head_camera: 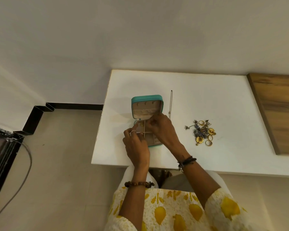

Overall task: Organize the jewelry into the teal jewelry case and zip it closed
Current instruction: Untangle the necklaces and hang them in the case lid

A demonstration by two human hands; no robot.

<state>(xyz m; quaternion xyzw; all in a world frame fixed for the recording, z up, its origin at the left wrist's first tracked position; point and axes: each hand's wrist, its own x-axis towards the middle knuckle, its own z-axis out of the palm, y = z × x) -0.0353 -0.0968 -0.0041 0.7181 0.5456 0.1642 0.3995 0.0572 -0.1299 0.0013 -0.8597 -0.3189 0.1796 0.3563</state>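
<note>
Both hands, left hand [135,142] and right hand [162,127], hover with fingers curled over the open teal zip-around jewelry case [147,99] on the white tabletop [207,100], whether pinching anything cannot be told, while the tangled gold and silver jewelry pile [202,132] lies well apart, nearer the right hand

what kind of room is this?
Probably a room in a home: a plain white table against a bare white wall, beige tiled floor with dark skirting, and a wood-grain panel.

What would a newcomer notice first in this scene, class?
The open teal jewelry case stands out mid-table, with both hands, left hand and right hand, working over its compartments. To its right lies a tangled jewelry pile on the white table, with a chain stretched beside the case.
</note>
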